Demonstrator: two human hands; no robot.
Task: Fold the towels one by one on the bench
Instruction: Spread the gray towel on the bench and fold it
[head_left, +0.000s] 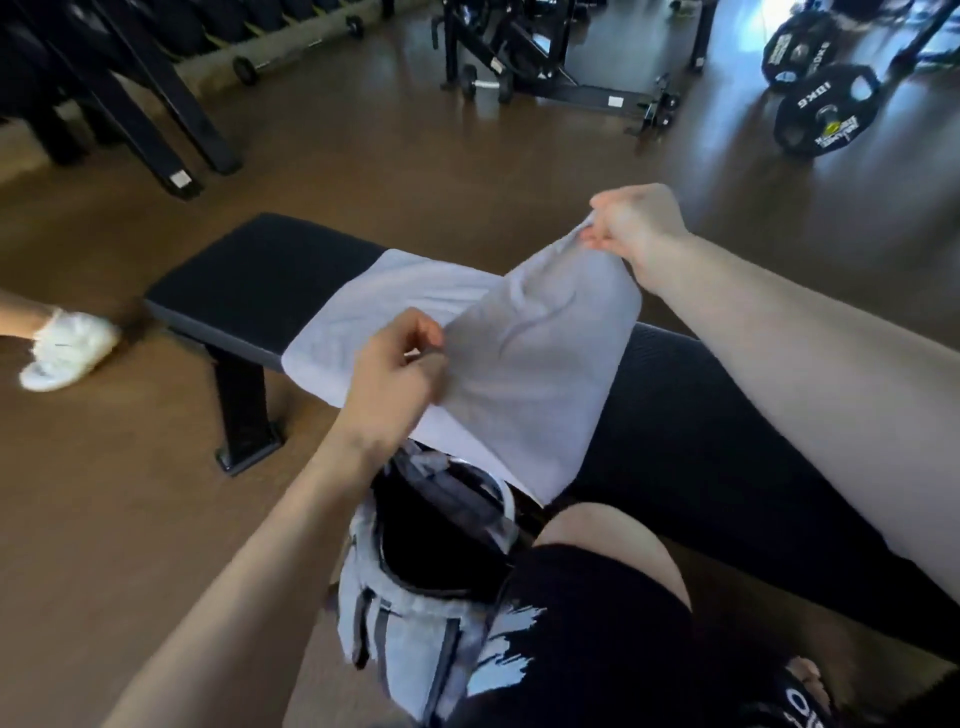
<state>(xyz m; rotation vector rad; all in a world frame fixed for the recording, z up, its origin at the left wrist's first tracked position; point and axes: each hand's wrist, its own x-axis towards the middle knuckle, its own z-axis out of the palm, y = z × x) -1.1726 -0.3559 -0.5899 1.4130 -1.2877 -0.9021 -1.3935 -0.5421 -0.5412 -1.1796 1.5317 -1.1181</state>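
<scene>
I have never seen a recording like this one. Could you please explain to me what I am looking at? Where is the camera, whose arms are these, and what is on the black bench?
There is no machine here. The one picture comes from a camera worn on a person's head, looking forward and down, so the two bare arms belong to the wearer.

The place looks like a gym, with weight plates on the brown floor. Across the middle runs a black padded bench. A pale grey towel lies partly on it. The left hand pinches one edge of the towel, and the right hand pinches a corner and lifts it, so that part hangs in the air above the bench.

Below the hands, beside the wearer's knee, stands an open grey backpack. At the left edge you see another person's white shoe.
</scene>
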